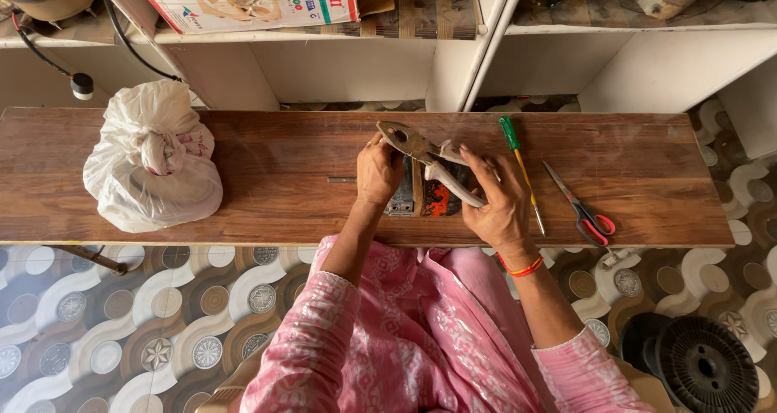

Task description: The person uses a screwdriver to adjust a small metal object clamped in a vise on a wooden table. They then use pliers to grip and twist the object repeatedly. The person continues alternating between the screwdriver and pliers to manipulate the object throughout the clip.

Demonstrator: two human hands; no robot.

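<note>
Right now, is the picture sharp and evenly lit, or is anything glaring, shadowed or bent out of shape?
Head view: soft, even daylight, with a mild sheen on the wooden board and only faint shadows under the white bag. The pliers, right hand and left hand look sharp. The wide lens bows the shelf uprights near the edges.

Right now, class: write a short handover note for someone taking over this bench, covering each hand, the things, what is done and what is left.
Left hand: steadies a small dark metal part on the wooden board.
Right hand: grips pliers, whose jaws point up-left over the part.
Beside the right hand: green-handled screwdriver, red-handled scissors. Far left: tied white bag.
Done: part held, pliers positioned.
Left: the plier work itself; its progress cannot be told.
</note>
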